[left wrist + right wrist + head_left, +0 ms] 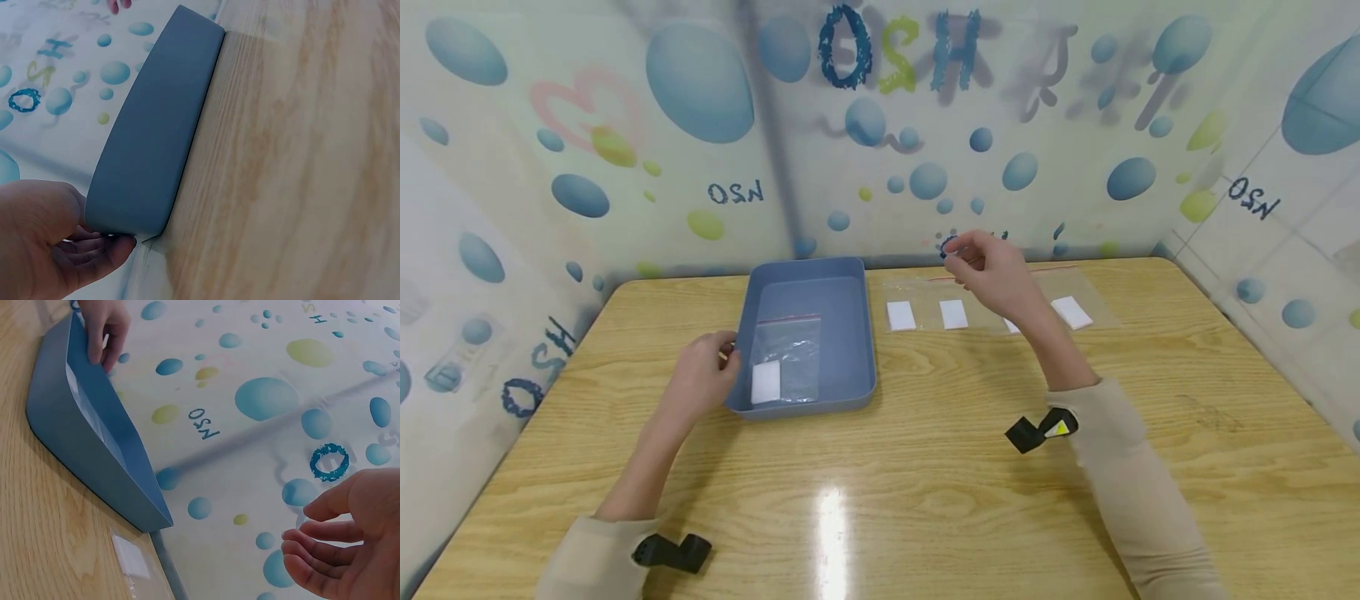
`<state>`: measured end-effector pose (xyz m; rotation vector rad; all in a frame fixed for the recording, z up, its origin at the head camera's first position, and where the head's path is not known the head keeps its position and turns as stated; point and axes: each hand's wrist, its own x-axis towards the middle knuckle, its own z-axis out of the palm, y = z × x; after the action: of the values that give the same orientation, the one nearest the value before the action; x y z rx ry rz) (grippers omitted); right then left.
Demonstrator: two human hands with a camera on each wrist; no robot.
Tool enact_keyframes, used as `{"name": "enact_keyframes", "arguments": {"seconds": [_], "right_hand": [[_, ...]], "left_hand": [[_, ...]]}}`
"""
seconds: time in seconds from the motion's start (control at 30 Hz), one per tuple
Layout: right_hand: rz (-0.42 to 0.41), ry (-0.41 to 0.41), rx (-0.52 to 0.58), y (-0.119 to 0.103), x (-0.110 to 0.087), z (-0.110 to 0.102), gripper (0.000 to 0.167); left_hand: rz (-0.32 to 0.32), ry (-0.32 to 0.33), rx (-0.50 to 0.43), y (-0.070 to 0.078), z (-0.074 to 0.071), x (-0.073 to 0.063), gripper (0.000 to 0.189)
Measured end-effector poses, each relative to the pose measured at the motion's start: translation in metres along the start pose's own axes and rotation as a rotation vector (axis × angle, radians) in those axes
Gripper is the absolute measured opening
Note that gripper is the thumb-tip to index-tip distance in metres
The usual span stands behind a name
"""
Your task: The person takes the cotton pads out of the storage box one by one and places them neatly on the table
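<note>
My left hand [703,375] grips the left wall of a blue-grey plastic tray [847,354], fingers at its rim. The left wrist view shows that hand [47,234] at the end of the tray's outer side [150,131]. Inside the tray lies a clear zip bag [801,354] with a white rectangle [766,382] in its corner. My right hand [992,271] is raised above a row of similar clear bags, fingers loosely bent and holding nothing. In the right wrist view this hand [350,540] is empty, in front of the wall.
Along the table's back edge, right of the tray, lie flat clear bags with white rectangles [901,316], partly covered by my right arm. A patterned curtain-like wall [880,192] rises behind the wooden table [940,467]. Black devices [673,552] sit on both wrists.
</note>
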<state>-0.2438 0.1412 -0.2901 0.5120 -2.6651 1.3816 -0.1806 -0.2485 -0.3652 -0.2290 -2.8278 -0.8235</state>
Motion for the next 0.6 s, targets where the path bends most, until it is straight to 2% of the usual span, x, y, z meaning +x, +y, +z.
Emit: {"name": "enact_keyframes", "arguments": {"seconds": [0.33,0.6], "right_hand": [[-0.042,-0.042,0.011,-0.009,0.001,0.017,0.029],[-0.017,-0.085,0.02,-0.009,0.003,0.033,0.032]], "left_hand": [[0.006,0.009,-0.01,-0.001,-0.001,-0.001,0.031],[0.014,0.012,-0.011,-0.001,0.0,0.0,0.03]]}}
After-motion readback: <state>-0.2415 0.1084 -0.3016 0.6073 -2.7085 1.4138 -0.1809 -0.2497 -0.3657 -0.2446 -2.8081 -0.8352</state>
